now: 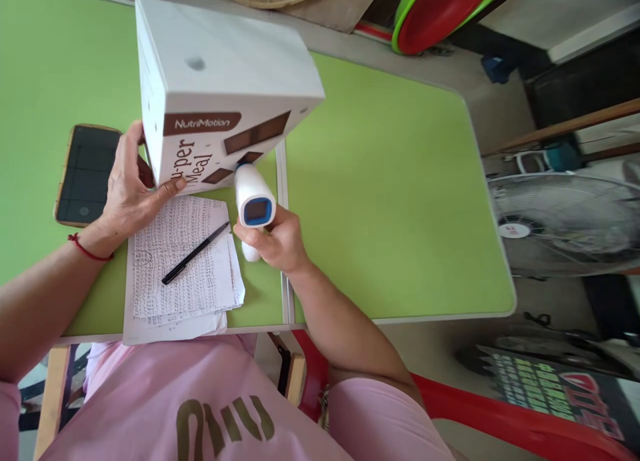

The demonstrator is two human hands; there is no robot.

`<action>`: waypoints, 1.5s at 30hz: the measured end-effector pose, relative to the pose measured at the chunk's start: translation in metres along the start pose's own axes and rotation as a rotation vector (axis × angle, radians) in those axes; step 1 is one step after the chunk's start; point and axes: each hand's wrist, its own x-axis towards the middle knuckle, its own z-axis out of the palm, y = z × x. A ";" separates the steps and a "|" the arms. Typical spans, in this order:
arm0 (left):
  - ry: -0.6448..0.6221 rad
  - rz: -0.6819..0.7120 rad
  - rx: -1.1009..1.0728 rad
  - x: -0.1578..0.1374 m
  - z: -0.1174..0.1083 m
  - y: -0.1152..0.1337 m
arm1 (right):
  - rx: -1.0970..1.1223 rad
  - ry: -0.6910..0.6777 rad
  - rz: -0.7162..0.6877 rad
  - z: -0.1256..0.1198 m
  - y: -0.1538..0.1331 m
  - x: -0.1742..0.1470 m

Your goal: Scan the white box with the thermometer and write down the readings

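My left hand (pixel 133 184) grips the lower left corner of a white NutriMotion box (pixel 240 57), with the thumb on its printed face and the other fingers partly hidden along its side. The box stands tilted on the green table. In my right hand (pixel 285 241) is a white infrared thermometer (pixel 254 187), held by its handle. Its blue-rimmed screen faces me and its front end points at the box's printed face. Whether it touches the box, I cannot tell. Below the box lie handwritten sheets (pixel 180 301) with a black pen (pixel 195 254) across them.
A phone (pixel 91 174) lies left of my left hand. The green folding table (pixel 395 201) has a metal-edged seam near my right hand. To the right stands a fan (pixel 555 227). A red chair (pixel 500 407) is behind my right arm; red and green basins (pixel 440 14) lean beyond the table.
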 end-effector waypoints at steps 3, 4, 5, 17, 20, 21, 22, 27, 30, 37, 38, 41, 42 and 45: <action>0.016 -0.033 0.018 0.006 0.001 -0.005 | -0.286 0.125 -0.035 -0.015 0.004 0.008; 0.018 -0.043 0.013 0.007 0.003 -0.007 | -0.401 0.167 -0.037 -0.022 0.007 0.010; 0.019 -0.054 0.007 0.007 0.006 -0.009 | -0.517 0.200 -0.037 -0.030 0.010 0.012; 0.070 0.009 -0.066 -0.001 0.017 -0.011 | -0.908 0.128 0.094 -0.068 0.047 0.014; 0.077 0.011 -0.082 -0.001 0.018 -0.011 | -0.918 0.112 0.081 -0.069 0.049 0.013; 0.070 0.005 -0.076 -0.001 0.018 -0.010 | -0.930 0.118 0.077 -0.070 0.049 0.012; 0.060 0.000 -0.066 -0.001 0.018 -0.009 | -0.944 0.127 0.075 -0.070 0.048 0.012; 0.011 0.001 0.008 -0.004 0.019 -0.002 | -0.991 0.107 0.107 -0.070 0.043 0.012; 0.010 -0.009 0.029 -0.005 0.020 0.000 | -0.999 0.119 0.070 -0.065 0.036 0.012; 0.013 0.016 0.057 -0.005 0.022 -0.002 | -0.670 -0.127 -0.437 -0.026 0.013 0.003; 0.022 0.027 0.054 -0.005 0.022 -0.003 | -0.634 -0.216 -0.476 -0.020 0.010 0.001; 0.026 0.044 0.043 -0.005 0.022 -0.002 | -0.608 -0.367 -0.493 -0.013 0.006 -0.003; 0.023 0.042 0.042 -0.005 0.022 -0.001 | -0.622 -0.371 -0.478 -0.014 0.006 -0.004; 0.019 0.029 0.040 -0.005 0.021 0.001 | -0.650 -0.335 -0.446 -0.018 0.005 -0.003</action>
